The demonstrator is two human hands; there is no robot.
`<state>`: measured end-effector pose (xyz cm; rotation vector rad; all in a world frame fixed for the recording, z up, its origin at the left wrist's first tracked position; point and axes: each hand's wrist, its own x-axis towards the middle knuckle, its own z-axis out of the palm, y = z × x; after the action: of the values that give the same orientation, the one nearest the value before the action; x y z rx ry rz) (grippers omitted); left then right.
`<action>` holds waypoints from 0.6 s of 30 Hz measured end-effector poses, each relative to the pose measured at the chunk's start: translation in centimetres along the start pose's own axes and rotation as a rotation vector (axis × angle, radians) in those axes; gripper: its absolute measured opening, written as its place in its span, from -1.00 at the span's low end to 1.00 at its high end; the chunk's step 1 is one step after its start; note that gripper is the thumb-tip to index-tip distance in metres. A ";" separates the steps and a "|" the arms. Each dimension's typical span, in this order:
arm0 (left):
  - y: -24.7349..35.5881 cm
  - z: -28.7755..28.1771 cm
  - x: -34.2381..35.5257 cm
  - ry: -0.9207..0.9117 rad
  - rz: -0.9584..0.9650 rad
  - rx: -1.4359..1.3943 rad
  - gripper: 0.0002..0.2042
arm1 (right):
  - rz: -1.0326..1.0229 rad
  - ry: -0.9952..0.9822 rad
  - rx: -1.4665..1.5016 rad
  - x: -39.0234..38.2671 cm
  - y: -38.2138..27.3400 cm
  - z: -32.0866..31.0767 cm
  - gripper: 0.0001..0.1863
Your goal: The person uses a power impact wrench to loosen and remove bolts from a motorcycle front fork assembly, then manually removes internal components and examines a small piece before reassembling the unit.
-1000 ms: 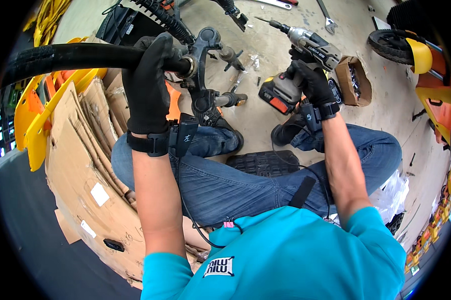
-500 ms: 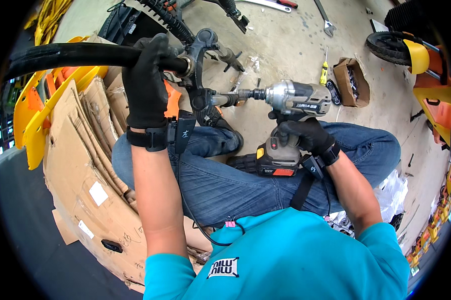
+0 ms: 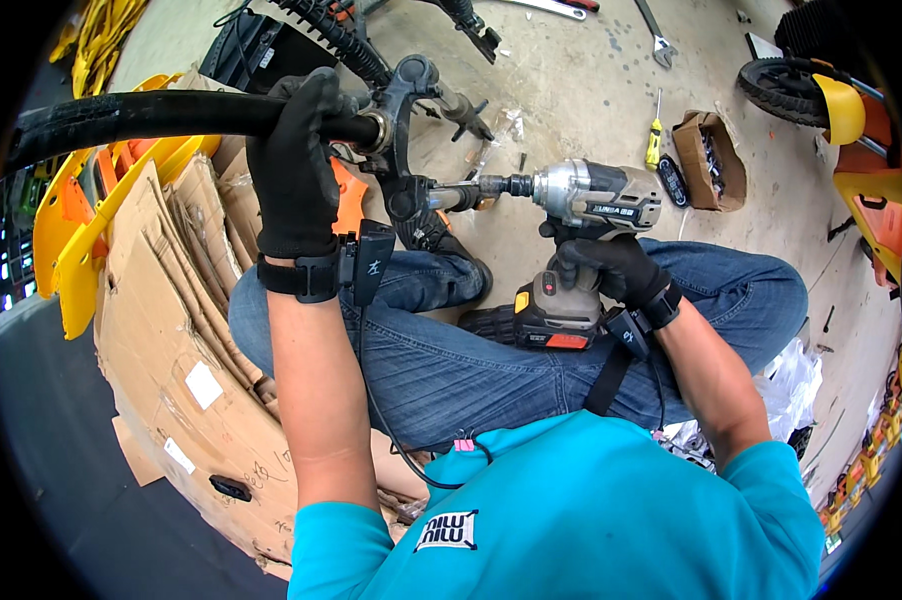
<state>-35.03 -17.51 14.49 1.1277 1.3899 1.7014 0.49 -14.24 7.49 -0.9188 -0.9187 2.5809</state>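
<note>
My left hand [image 3: 296, 180], in a black glove, is wrapped round a thick black tube [image 3: 161, 114] that runs in from the left. The tube's right end sits in a dark metal clamp [image 3: 399, 125] on a two-wheeler's front assembly. My right hand [image 3: 619, 270], also gloved, is closed round the grip of a cordless impact wrench [image 3: 596, 193] held level above my lap. Leftward from the wrench, its socket [image 3: 516, 186] lines up with the clamp's lower end; whether it sits on a bolt there is too small to tell.
Flattened cardboard [image 3: 176, 390] leans at my left, beside yellow plastic panels [image 3: 76, 265]. On the floor ahead lie a yellow screwdriver [image 3: 654, 143], an open carton of small parts [image 3: 711, 165] and an adjustable wrench [image 3: 661, 45]. A wheel [image 3: 779, 95] stands at the far right.
The whole view has shifted very slightly. My hands, the tube and the impact wrench keep the same positions relative to each other.
</note>
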 end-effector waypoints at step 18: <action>-0.4 -0.9 -0.1 -0.132 0.098 0.075 -0.72 | 0.009 -0.008 -0.119 0.4 0.7 0.0 -0.53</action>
<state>-35.86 -17.87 14.01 1.3454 1.3445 1.6217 0.20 -14.56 6.84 -0.9462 -1.0824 2.5621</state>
